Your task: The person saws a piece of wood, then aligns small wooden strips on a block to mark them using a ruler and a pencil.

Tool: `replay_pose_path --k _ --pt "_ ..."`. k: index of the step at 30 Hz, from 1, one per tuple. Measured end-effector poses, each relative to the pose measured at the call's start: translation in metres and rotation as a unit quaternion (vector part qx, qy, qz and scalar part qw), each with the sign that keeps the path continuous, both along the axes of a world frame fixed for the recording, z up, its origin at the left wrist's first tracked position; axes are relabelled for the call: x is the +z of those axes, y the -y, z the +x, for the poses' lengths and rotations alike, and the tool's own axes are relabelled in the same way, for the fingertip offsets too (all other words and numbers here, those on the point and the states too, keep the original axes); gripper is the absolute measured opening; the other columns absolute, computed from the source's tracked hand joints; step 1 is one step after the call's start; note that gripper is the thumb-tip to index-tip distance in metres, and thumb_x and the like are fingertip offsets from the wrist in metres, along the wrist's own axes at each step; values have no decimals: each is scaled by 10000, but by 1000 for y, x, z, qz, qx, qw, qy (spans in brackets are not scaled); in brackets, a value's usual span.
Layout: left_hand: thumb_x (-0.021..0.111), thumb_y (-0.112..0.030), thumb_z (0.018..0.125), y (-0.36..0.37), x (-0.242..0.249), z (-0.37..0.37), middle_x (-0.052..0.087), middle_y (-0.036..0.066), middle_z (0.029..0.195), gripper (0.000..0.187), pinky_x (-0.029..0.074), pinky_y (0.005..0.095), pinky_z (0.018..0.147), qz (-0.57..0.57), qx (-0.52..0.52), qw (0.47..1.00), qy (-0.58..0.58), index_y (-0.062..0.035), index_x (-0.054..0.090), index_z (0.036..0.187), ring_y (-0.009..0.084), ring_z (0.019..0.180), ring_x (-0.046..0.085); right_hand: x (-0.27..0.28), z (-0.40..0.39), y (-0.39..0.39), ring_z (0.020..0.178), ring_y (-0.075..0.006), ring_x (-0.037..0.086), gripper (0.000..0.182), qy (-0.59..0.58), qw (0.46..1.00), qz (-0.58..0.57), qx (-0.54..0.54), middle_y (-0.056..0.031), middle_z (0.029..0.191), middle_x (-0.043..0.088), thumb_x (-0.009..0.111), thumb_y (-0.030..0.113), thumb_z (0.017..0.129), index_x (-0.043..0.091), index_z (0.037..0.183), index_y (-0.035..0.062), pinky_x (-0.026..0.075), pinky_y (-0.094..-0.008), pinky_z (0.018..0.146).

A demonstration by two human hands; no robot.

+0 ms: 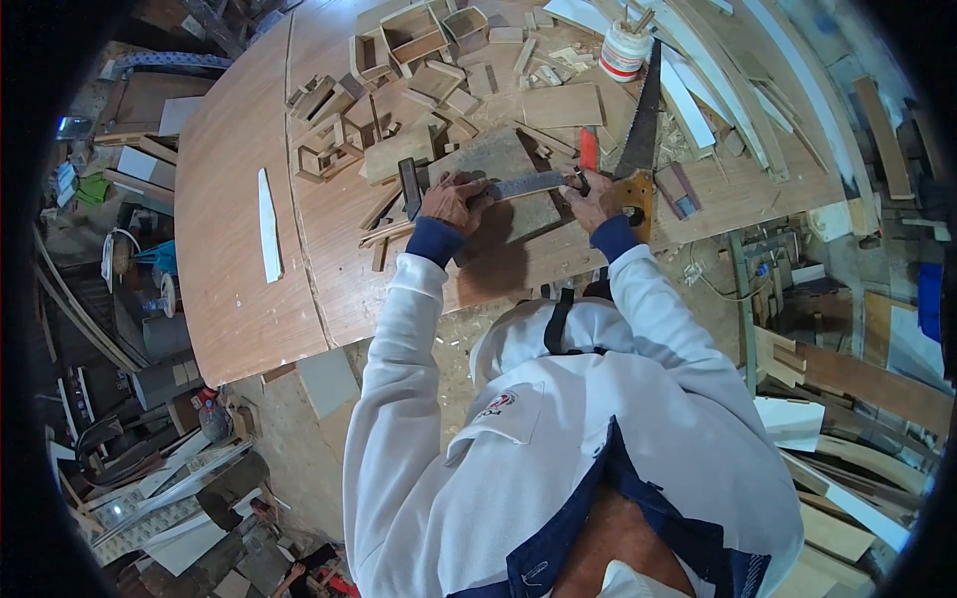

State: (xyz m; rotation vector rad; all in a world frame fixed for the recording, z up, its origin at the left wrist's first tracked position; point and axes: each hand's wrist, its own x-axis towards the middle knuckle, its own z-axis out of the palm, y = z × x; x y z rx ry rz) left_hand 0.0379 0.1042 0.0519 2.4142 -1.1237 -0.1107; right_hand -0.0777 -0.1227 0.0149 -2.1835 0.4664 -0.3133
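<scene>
On the workbench, my left hand [457, 202] presses the left end of a steel ruler blade [526, 185] with its fingers bent. A dark upright block [410, 189] stands just left of that hand; whether it joins the blade is hidden. Beneath the blade lies a flat wooden board [523, 217]. My right hand [594, 199] is closed at the blade's other end, and a short dark, pencil-like stick [581, 179] shows between its fingers. Right beside this hand rests a handsaw [641, 125] with a yellowish wooden handle. A red-handled tool [588, 149] lies above the hand.
Small wooden boxes [414, 38] and offcuts cover the far side of the workbench [229, 249]. A white tub [624, 52] with sticks in it stands at the back. Long strips [743, 90] lie on the right. A thin white strip [269, 224] is on the left.
</scene>
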Motion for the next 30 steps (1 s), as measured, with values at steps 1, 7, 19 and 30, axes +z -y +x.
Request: replay_pose_path --k 1,7,19,30 --pt "645 -248 775 1 1 -1 609 163 1006 277 445 401 850 2 6 1000 2 -112 676 1015 351 968 552 2 -2 -2 857 -337 602 326 4 1000 -10 -16 -169 917 643 655 214 767 625 1053 61 471 -389 776" --pt "642 -225 765 -1 -4 0 611 151 974 277 443 406 846 -21 -11 1000 19 -107 670 1015 343 938 555 2 -2 1 900 -359 596 358 14 999 12 32 -187 992 634 635 267 796 614 1086 58 468 -392 792" --pt "667 -335 737 -1 -14 -16 606 53 988 324 402 457 805 -31 70 995 57 -153 663 1005 306 976 509 6 0 2 935 -372 584 344 -24 999 -3 27 -211 1010 624 601 308 823 623 1130 155 460 -398 824" --pt "682 -367 721 0 -26 -15 601 22 955 316 388 432 769 -59 85 992 72 -171 685 969 272 943 510 -16 3 6 906 -388 577 423 0 1000 21 22 -236 951 620 615 364 798 608 1062 33 452 -421 812"
